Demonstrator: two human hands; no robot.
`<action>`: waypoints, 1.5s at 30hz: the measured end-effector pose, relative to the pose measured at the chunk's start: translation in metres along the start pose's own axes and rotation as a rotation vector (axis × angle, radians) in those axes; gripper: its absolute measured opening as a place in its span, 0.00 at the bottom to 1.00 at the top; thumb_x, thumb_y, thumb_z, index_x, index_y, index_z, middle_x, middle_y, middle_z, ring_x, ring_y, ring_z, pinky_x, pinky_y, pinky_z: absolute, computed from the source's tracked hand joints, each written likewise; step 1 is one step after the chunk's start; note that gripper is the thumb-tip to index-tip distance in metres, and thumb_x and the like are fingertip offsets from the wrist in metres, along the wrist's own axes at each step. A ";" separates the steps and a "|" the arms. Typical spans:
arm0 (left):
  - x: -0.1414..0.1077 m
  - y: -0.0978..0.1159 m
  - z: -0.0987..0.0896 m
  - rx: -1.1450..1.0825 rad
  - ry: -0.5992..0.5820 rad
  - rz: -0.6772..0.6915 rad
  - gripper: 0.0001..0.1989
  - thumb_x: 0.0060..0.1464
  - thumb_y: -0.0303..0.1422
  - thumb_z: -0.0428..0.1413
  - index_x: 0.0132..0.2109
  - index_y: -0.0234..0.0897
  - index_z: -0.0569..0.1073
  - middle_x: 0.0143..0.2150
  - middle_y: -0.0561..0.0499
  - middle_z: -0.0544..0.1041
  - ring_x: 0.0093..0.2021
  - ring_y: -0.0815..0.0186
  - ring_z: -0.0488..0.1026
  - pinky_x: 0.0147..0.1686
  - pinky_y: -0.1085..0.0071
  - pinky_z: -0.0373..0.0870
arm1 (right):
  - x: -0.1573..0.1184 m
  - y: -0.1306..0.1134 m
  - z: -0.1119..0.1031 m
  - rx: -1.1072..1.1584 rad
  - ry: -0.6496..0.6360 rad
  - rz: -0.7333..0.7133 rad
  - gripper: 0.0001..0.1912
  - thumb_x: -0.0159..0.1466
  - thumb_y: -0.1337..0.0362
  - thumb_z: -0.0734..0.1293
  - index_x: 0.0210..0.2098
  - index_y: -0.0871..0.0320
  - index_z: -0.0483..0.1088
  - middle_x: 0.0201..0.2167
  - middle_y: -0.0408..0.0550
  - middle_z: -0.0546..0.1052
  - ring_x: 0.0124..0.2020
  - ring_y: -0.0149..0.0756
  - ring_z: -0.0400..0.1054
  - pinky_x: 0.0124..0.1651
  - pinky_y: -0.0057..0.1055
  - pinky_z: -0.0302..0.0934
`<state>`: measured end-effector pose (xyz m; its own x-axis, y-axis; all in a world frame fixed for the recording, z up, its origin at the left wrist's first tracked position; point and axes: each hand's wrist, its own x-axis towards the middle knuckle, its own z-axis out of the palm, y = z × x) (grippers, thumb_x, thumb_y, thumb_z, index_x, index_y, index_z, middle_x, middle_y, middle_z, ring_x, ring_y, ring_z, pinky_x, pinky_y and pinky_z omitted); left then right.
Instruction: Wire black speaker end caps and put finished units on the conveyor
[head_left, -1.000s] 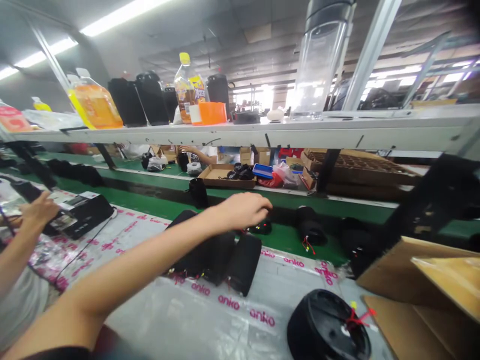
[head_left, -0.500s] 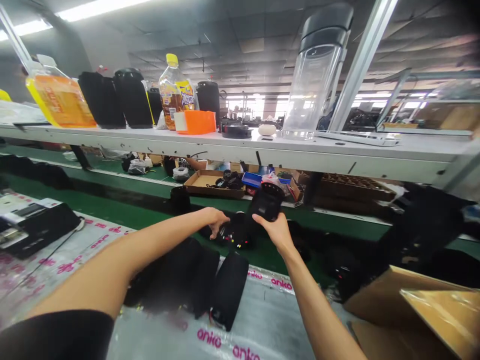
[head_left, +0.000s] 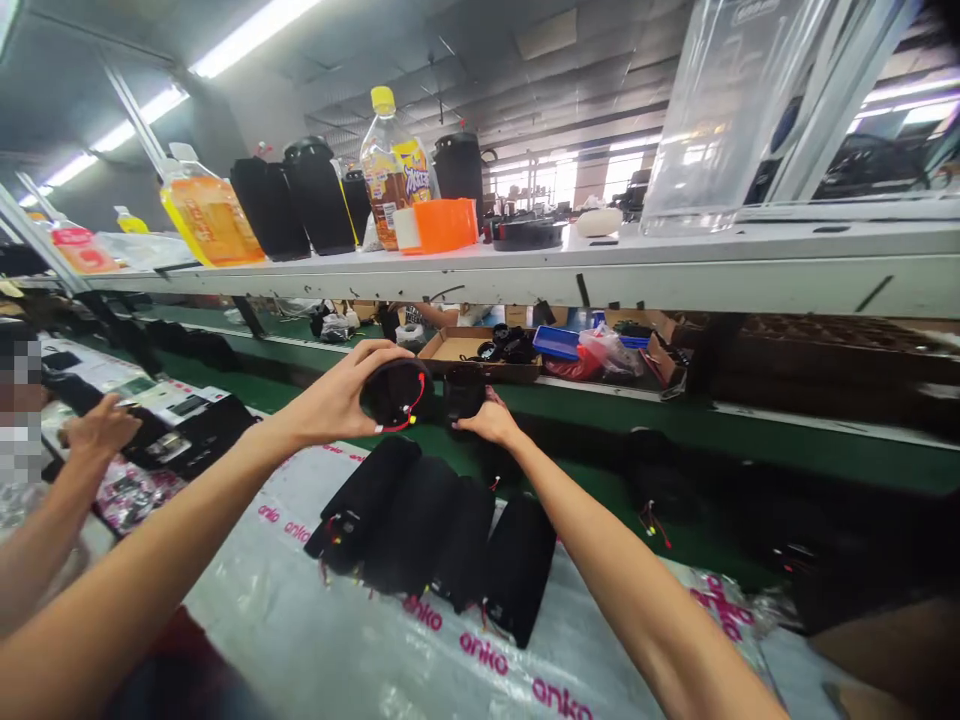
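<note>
My left hand (head_left: 341,395) is wrapped round a black cylindrical housing (head_left: 390,397). Its round end faces me, with a red wire and small connectors hanging there. Just to the right, my right hand (head_left: 491,415) grips another black cylinder (head_left: 463,390) by its side; its far part is dark and hard to make out. Both are held above the green conveyor belt (head_left: 577,425). Below them, several black fabric-covered cylinders (head_left: 412,520) lie side by side on the plastic-covered bench (head_left: 315,640), with short wires at their near ends.
A white shelf (head_left: 525,275) crosses in front, bearing bottles, black cylinders and an orange tape holder (head_left: 442,227). Beyond the belt sits a cardboard tray (head_left: 450,347) of black parts. A co-worker's hand (head_left: 101,425) is at the left. More dark cylinders with wires lie on the belt at right.
My left hand, which was reaching at the belt, now holds a raised black cylinder. The right hand's cylinder has moved left and lower in view, beside it. The view has swung left.
</note>
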<state>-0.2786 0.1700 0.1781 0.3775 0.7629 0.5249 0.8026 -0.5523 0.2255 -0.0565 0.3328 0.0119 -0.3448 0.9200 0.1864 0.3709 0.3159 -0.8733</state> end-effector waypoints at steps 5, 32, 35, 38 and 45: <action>-0.078 0.079 -0.009 0.169 -0.029 0.188 0.36 0.56 0.24 0.66 0.69 0.52 0.72 0.70 0.43 0.72 0.71 0.46 0.71 0.69 0.47 0.72 | 0.000 0.005 0.023 -0.232 -0.088 0.055 0.21 0.73 0.56 0.71 0.62 0.57 0.72 0.61 0.54 0.76 0.57 0.47 0.76 0.58 0.50 0.75; -0.063 0.110 0.094 0.191 -0.693 0.305 0.53 0.46 0.08 0.48 0.75 0.54 0.65 0.81 0.52 0.57 0.81 0.57 0.55 0.75 0.56 0.63 | -0.285 0.009 -0.165 0.292 0.133 0.247 0.48 0.60 0.49 0.75 0.74 0.53 0.58 0.70 0.56 0.72 0.69 0.54 0.69 0.74 0.53 0.60; -0.060 0.106 0.090 0.152 -0.652 0.264 0.42 0.55 0.14 0.47 0.70 0.53 0.73 0.79 0.54 0.62 0.78 0.59 0.62 0.75 0.57 0.64 | -0.352 0.012 -0.151 0.081 0.004 0.201 0.53 0.55 0.56 0.78 0.76 0.51 0.57 0.74 0.57 0.67 0.73 0.57 0.63 0.76 0.56 0.54; -0.064 0.101 0.093 0.161 -0.557 0.219 0.30 0.63 0.23 0.47 0.65 0.51 0.78 0.75 0.52 0.70 0.71 0.54 0.73 0.71 0.51 0.70 | -0.394 0.006 -0.130 -0.151 -0.168 0.193 0.56 0.51 0.64 0.79 0.76 0.45 0.60 0.70 0.53 0.70 0.67 0.57 0.71 0.71 0.53 0.63; -0.096 0.165 0.150 -0.037 -0.283 0.297 0.25 0.69 0.46 0.57 0.69 0.50 0.72 0.74 0.47 0.71 0.69 0.47 0.73 0.69 0.47 0.71 | -0.416 0.002 -0.128 -0.353 -0.182 0.169 0.53 0.54 0.53 0.82 0.75 0.49 0.63 0.71 0.57 0.72 0.71 0.60 0.66 0.74 0.54 0.59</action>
<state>-0.1134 0.0560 0.0414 0.7066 0.6280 0.3260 0.6244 -0.7702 0.1301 0.1983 -0.0196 -0.0096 -0.3888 0.9196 -0.0565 0.6968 0.2534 -0.6710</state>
